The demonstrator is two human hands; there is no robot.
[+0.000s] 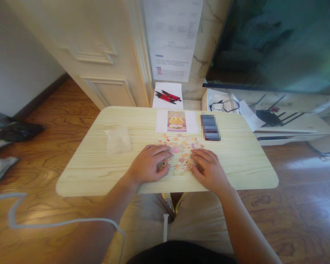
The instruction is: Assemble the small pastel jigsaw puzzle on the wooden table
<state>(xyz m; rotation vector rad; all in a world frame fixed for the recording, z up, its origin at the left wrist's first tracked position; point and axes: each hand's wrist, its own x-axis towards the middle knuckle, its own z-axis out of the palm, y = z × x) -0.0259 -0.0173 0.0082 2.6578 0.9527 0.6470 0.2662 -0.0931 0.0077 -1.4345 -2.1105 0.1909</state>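
Note:
Small jigsaw puzzle pieces [183,160] in pink, orange and yellow lie scattered on a pale wood-grain table [90,172]. At their left side rests my left hand [153,161], fingers curved and thumb apart, with some pieces beneath its palm. My right hand [207,167] mirrors it on the right, fingers spread and touching the pieces at that edge. Neither hand visibly grips a piece. Just beyond the pieces lies a white sheet with a printed picture [177,121] of a yellow cartoon figure.
A clear plastic bag [119,140] lies on the table's left part. Right of the printed sheet is a phone [210,127]. Behind the table, several red pens [167,96] rest on white paper. A large dark screen [277,47] stands at the right; a white cable [71,221] crosses my left arm.

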